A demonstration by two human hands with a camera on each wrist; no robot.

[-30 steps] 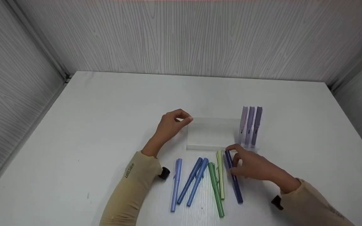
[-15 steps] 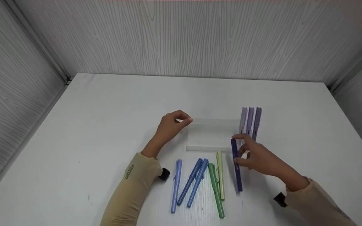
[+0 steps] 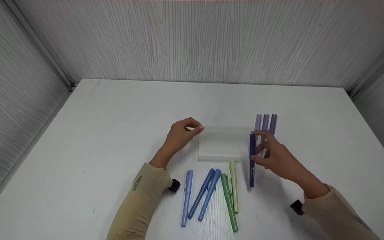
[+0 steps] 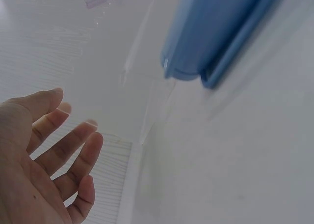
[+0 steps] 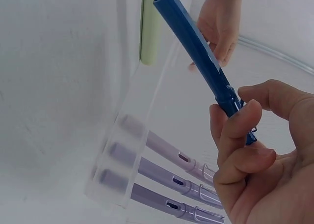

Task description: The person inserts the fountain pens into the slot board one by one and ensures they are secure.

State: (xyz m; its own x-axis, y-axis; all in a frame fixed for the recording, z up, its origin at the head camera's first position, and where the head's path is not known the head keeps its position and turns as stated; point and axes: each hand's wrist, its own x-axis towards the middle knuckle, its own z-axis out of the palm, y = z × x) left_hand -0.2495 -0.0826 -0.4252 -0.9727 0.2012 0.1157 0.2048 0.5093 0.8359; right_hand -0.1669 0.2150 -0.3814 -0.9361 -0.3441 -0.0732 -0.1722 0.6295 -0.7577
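My right hand (image 3: 276, 159) pinches a dark blue pen (image 3: 252, 175), held upright in front of a clear pen stand (image 3: 223, 157). In the right wrist view the pen (image 5: 189, 35) slants up from between thumb and fingers. Three purple pens (image 3: 266, 120) stand in a row at the stand's right end, partly hidden by that hand. At the stand's upper left corner, my left hand (image 3: 178, 135) pinches the edge between thumb and index finger. Its other fingers spread loosely by the clear panel (image 4: 105, 81) in the left wrist view.
Before the stand lie a light blue pen (image 3: 187, 198), two blue pens (image 3: 200, 195) (image 3: 210, 196), a green pen (image 3: 229, 203) and a yellow-green pen (image 3: 234, 188). The white table (image 3: 62, 150) meets grey wood-grain panels (image 3: 192, 40) at the back and sides.
My right hand has lifted the dark blue pen off the table, carried it up toward the stand and turned it upright. The left hand has stayed at the stand's corner.
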